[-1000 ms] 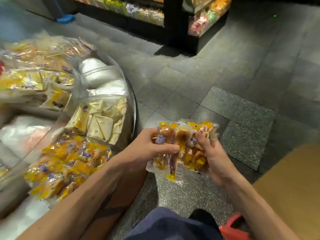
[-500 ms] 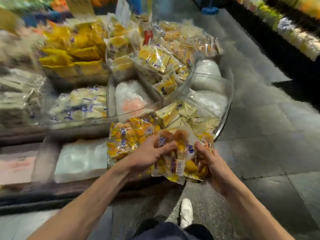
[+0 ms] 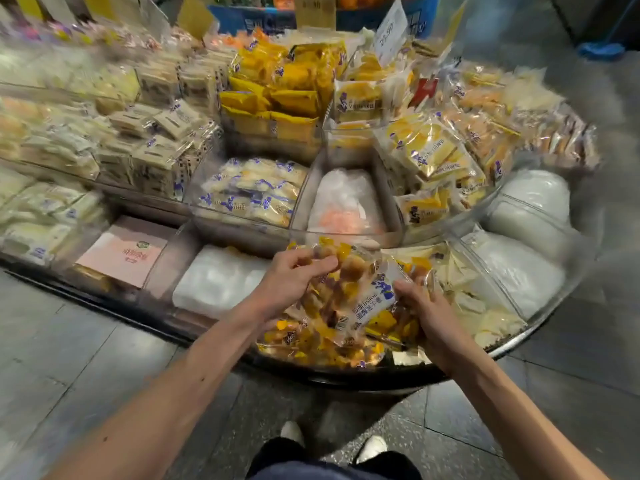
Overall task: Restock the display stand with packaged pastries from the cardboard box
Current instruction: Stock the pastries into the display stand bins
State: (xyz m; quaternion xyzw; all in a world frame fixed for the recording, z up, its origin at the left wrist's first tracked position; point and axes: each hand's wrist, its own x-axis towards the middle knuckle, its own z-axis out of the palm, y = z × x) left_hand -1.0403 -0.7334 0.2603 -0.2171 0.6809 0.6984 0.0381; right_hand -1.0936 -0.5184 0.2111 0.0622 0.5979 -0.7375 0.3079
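**Pastry packets (image 3: pixel 353 299): light, crinkly, easily crushed**

The left grip (image 3: pixel 291 282) pinches them at their ten o'clock edge. The right grip (image 3: pixel 426 310) curls round the four o'clock edge. They hang just over the six o'clock compartment of the display stand (image 3: pixel 381 379), above stocked packets (image 3: pixel 311 348). The film is probably slippery and the contents soft, so hold the wrapper edges on both sides and never squeeze the middle.

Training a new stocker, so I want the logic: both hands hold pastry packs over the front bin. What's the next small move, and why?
Probably lower the pastry packs and let go onto the matching pile in the front bin. The left hand and right hand grip them just above that pile.
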